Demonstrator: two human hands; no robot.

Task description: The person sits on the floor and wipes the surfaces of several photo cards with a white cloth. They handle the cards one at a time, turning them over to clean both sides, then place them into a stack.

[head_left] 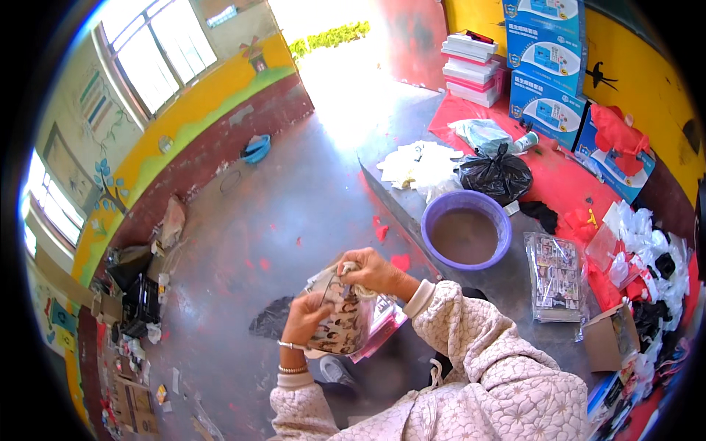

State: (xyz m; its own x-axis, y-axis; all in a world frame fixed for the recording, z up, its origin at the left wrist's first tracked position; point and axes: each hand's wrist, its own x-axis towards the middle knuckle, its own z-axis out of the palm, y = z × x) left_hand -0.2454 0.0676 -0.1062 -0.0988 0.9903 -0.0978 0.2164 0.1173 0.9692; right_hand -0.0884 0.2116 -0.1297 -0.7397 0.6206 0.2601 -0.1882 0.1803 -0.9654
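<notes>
In front of my lap I hold a beige pouch (342, 323) printed with many small figures. My left hand (305, 320) grips its left side, fingers closed on it; a bracelet and a beaded band circle that wrist. At its upper edge, my right hand (373, 270) pinches the pouch, with a pale cord-like strip by the fingers. What lies inside the pouch is hidden. Pink and white flat boxes (384, 327) show just behind and below it. Near my grey shoe (338, 371), a dark plastic bag (272, 320) lies on the floor.
A purple basin (467, 231) of murky water stands right of my hands, near a tied black bag (498, 175) and a plastic-wrapped printed pack (555, 279). Blue cartons (548, 110) and white boxes (471, 70) are stacked behind. Plastic litter (647, 250) heaps at right; clutter (140, 309) lines the left wall.
</notes>
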